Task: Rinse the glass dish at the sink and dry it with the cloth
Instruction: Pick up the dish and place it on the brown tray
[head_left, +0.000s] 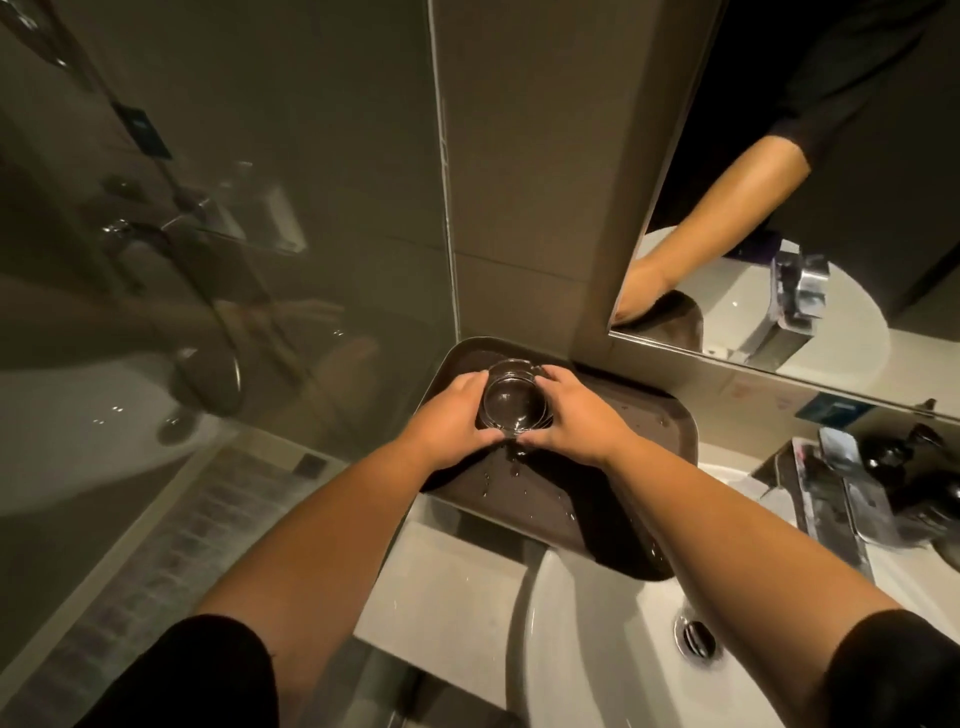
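A small round clear glass dish sits low over the far corner of a dark brown tray. My left hand grips its left side and my right hand grips its right side, thumbs meeting at the near rim. Water drops lie on the tray just below the dish. No cloth is visible in this view.
The white basin with its metal drain lies at the lower right, partly under the tray. A chrome tap and dark bottles stand at the right. A mirror hangs above; a glass shower screen closes the left.
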